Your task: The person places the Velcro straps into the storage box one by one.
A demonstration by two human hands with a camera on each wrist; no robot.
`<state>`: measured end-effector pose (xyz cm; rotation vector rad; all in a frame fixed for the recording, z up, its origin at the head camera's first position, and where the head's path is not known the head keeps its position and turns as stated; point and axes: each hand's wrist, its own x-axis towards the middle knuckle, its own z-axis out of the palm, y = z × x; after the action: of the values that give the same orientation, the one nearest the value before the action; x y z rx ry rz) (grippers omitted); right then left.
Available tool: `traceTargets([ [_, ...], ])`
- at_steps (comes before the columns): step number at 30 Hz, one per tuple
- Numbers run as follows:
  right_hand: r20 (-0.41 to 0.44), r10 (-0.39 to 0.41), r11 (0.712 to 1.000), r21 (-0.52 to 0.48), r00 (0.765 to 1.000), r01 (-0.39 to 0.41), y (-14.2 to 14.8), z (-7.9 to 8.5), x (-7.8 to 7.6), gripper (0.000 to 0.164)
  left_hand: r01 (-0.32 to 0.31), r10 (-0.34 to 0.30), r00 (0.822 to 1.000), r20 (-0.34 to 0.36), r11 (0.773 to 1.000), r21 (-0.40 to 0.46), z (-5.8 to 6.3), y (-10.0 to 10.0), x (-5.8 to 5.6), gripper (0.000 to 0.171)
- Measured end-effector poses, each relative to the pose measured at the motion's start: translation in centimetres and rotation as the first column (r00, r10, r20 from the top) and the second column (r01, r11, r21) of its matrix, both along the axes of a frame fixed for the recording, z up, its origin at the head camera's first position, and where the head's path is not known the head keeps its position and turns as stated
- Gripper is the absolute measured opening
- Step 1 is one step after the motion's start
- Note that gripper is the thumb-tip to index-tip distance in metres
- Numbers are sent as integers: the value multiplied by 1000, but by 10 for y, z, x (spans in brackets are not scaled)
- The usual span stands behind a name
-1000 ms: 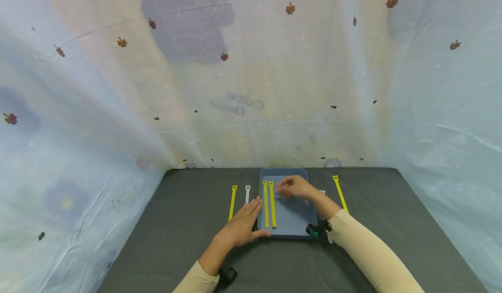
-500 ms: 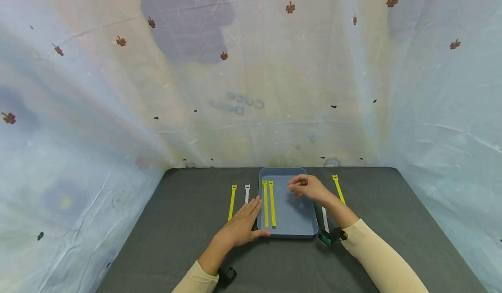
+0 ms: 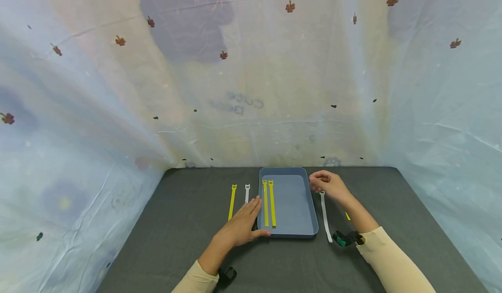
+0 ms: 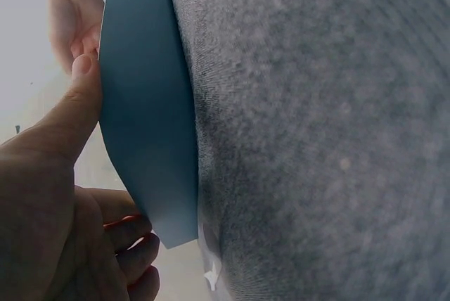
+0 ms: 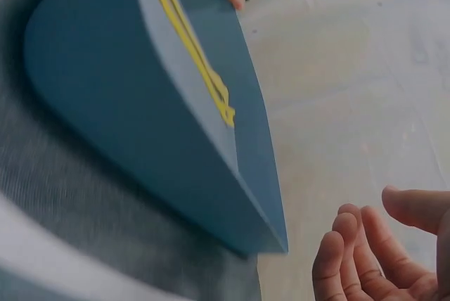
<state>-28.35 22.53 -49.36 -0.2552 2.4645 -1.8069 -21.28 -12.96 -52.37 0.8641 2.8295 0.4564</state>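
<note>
A blue-grey tray (image 3: 294, 210) lies on the dark cloth, with two yellow cable straps (image 3: 273, 206) side by side along its left half. My left hand (image 3: 242, 224) rests against the tray's left side and near corner; its fingers look straight from above, and the thumb (image 4: 86, 79) touches the rim. Just outside the tray's far right edge hovers my right hand (image 3: 329, 184), holding nothing, fingers loosely bent and thumb (image 5: 418, 206) apart. Below that hand a white cable strap (image 3: 325, 219) lies beside the tray. Another yellow strap (image 3: 347, 216) is mostly hidden under my right forearm.
Left of the tray lie a yellow strap (image 3: 232, 203) and a white strap (image 3: 247, 192), both partly covered by my left hand. A patterned plastic sheet (image 3: 251, 88) rises behind the table's far edge.
My right hand has moved right, from above the straps in the tray to outside its right edge. The white strap there is now uncovered; my left hand has stayed put.
</note>
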Motion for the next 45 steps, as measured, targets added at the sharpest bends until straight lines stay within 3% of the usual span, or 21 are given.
traceTargets([
  [15,23,-169,981,103,985,166,55,-20,-5,44,-9,9,1000,6,1000,0,-1,0,-1,108],
  [28,16,-275,942,204,961,266,78,-31,-10,42,-6,6,1000,-5,1000,-6,-3,0,-2,109],
  [39,13,-304,888,367,953,278,91,-50,-21,34,-9,9,1000,6,1000,1,-2,1,-2,108],
  [45,-4,-287,882,389,958,266,88,-53,-23,34,-12,12,1000,17,1000,-6,-1,1,-2,109],
])
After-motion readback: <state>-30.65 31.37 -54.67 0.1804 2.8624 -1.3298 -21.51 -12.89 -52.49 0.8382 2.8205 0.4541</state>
